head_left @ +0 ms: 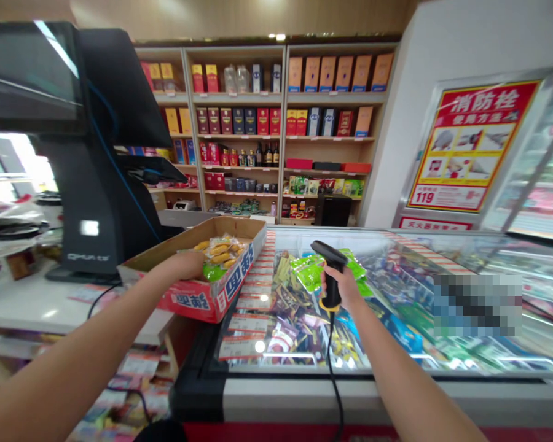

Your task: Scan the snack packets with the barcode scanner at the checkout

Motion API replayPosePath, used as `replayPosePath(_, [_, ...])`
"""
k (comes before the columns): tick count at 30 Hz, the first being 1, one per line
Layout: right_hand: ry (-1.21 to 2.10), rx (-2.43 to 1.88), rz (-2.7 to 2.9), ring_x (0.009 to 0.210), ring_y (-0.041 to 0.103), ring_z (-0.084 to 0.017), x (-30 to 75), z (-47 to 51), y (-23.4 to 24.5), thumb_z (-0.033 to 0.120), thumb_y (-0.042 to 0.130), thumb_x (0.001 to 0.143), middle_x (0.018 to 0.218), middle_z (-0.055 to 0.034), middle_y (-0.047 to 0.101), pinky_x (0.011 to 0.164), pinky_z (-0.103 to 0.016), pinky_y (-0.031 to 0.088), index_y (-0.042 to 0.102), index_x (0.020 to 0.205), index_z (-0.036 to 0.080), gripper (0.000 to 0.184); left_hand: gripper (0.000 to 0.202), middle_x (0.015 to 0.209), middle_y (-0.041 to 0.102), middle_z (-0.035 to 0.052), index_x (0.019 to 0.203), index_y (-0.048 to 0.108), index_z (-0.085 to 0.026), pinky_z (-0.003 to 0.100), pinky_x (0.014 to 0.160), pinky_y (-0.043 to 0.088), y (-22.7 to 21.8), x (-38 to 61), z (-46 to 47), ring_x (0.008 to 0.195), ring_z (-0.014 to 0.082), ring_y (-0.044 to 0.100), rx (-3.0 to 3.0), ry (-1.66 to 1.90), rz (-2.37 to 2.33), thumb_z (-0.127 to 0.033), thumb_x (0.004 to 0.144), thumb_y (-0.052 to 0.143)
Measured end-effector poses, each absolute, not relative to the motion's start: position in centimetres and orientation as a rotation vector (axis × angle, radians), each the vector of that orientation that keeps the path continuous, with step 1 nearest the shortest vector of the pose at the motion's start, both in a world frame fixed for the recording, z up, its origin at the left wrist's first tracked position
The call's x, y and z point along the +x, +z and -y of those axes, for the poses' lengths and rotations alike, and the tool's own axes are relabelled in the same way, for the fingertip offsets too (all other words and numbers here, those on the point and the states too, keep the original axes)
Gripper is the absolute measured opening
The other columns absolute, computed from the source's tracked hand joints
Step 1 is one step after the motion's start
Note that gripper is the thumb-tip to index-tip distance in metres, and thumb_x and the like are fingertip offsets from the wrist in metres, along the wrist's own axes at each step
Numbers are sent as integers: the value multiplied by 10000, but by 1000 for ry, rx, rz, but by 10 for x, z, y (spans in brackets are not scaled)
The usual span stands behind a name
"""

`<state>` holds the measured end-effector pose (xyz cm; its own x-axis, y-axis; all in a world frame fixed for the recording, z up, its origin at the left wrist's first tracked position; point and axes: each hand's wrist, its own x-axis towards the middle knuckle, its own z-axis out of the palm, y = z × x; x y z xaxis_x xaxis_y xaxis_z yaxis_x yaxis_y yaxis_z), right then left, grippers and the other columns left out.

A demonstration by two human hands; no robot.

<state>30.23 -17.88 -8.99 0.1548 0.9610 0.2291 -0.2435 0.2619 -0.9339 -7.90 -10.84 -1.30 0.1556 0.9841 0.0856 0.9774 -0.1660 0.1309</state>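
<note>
My right hand (345, 285) is wrapped round the handle of a black and yellow barcode scanner (330, 293), whose cord runs down over the counter's edge. Under and behind the scanner, green packets (308, 270) lie on the glass top of a freezer chest. My left hand (190, 265) reaches into an open cardboard box (193, 305) with red and white sides. Beside its fingers are a green packet (214, 272) and clear bags of yellow-brown snacks (221, 250). The fingers of that hand are mostly hidden, so its grip does not show.
A black till (105, 202) with screens stands on the white counter (32, 310) at the left. The glass-topped freezer (313, 368) holds many colourful packages. Behind it are shelves (283, 138) of boxed bottles. A red and yellow poster (474, 147) hangs at the right.
</note>
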Motion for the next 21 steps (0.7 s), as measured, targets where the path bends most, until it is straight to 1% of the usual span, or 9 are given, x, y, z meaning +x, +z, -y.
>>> replayPosePath(2, [1054,-894,1042,368,497,-116,302,178,-90,380,737,619,507,33,569,360,-247,416,578,783,170,311,355,828,723,112,701,677,-179,326,704,472,-11,-79,110,806,299,647,2328,130,-2012,-377,418,758])
replayPosePath(3, [1055,-892,1048,369,496,-116,302,178,-91,381,738,618,509,33,568,361,-249,416,578,783,171,312,364,836,724,93,734,682,-183,310,698,466,-10,-78,111,813,287,645,2326,132,-1987,-378,434,750])
replayPosePath(6, [1055,-888,1066,376,498,-119,302,178,-91,380,741,618,514,32,570,366,-252,420,581,790,172,314,346,762,716,41,766,692,-191,274,676,453,-8,-77,112,798,257,642,2267,296,-1884,-339,456,734])
replayPosePath(9, [1053,-883,1073,380,500,-119,302,178,-91,380,738,625,519,31,572,369,-251,425,585,802,171,313,271,680,695,20,710,688,-190,266,657,451,0,-80,114,755,239,638,2129,564,-1865,-290,461,727])
replayPosePath(12, [1051,-884,1076,379,503,-120,302,178,-91,383,733,631,517,28,573,362,-247,422,589,805,166,313,245,638,667,22,677,673,-165,280,637,454,17,-82,122,689,218,618,2002,941,-1840,-316,492,730])
replayPosePath(14, [1052,-883,1077,379,507,-121,303,177,-92,380,731,632,515,26,575,361,-245,425,591,803,162,312,307,636,648,19,730,666,-144,289,623,465,30,-74,132,647,195,602,1897,1188,-1705,-379,541,722])
replayPosePath(16, [1053,-878,1075,381,510,-122,303,177,-93,373,729,636,515,26,581,364,-244,431,594,811,159,308,379,658,640,10,814,650,-133,294,616,486,36,-56,142,618,171,597,1793,1332,-1490,-429,584,708])
replayPosePath(19, [1055,-872,1066,384,516,-123,304,176,-94,365,729,642,516,27,585,367,-245,440,602,829,155,308,401,703,650,9,884,627,-127,296,612,511,24,-9,149,617,159,608,1752,1380,-1267,-421,621,698])
replayPosePath(21, [1057,-865,1065,380,514,-123,303,175,-95,365,731,644,517,27,586,364,-246,440,606,834,153,311,318,736,670,22,874,633,-124,294,630,517,4,25,144,655,168,623,1812,1370,-1241,-360,663,668])
